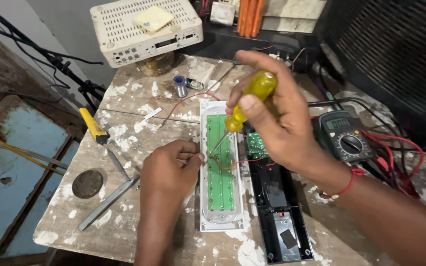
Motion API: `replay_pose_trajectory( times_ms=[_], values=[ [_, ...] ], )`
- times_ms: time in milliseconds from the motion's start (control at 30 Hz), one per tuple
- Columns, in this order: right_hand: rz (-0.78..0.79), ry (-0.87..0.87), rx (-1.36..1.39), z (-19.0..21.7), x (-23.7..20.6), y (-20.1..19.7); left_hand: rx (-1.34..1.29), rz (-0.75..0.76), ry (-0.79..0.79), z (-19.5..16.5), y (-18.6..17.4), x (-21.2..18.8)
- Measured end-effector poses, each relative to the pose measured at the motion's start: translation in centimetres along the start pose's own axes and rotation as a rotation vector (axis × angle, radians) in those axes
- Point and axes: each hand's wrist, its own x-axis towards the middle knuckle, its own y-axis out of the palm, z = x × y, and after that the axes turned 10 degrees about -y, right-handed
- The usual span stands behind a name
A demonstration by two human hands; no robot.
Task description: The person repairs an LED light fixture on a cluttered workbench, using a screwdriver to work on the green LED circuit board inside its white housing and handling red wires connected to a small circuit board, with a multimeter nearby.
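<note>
Biggest thing here is the paint-splattered wooden table (124, 221), and lying lengthwise in the middle of it is the white plastic light housing (204, 148) with a long green LED board (219, 167) sitting inside. Just to its right, touching or nearly so, is the black back cover (277, 207), with a smaller green circuit board (256, 145) at its top end and thin red wires (245, 161) running across to the LED strip.

The housing looks light and a bit flexy, thin moulded plastic, so I'd guess it slides around if you don't pin it. Best grip is the long outer rim. The LED board is stiff but brittle, and those wires look easy to rip off their solder joints, so hands off those.

The left hand (166, 170) is pressed against the housing's left edge, fingers curled narrow and pinching at the rim. The right hand (277, 118) is wrapped tight round a yellow-handled screwdriver (245, 106), tip down on the LED board.

A multimeter (343, 135) sits off right, a second yellow screwdriver (94, 127) and a flat metal tool (107, 202) lie left.
</note>
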Motion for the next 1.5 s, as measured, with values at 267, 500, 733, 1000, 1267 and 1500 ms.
replay_pose_trajectory(
  times_ms=[267, 500, 733, 1000, 1267, 1500],
  values=[
    [-0.101, -0.025, -0.228, -1.3, -0.3, 0.1, 0.014, 0.016, -0.012, 0.0, -0.1, -0.1],
    [0.032, -0.042, -0.035, -0.1, 0.3, -0.6, 0.025, 0.024, -0.062, 0.1, -0.1, 0.0],
    [0.068, 0.097, 0.039, 0.3, 0.5, -1.1, 0.068, 0.034, -0.095, -0.4, -0.1, 0.1],
    [0.053, -0.094, -0.266, -0.1, -0.1, -0.6, 0.084, 0.059, -0.141, -0.6, -0.3, 0.1],
    [0.155, -0.144, -0.083, 0.4, 0.0, -1.6, 0.096, -0.035, 0.19, 0.9, 0.4, 0.0],
    [0.179, -0.149, -0.101, 0.6, 0.4, -2.3, 0.358, -0.082, 0.404, 1.0, 1.1, -0.6]
  ],
)
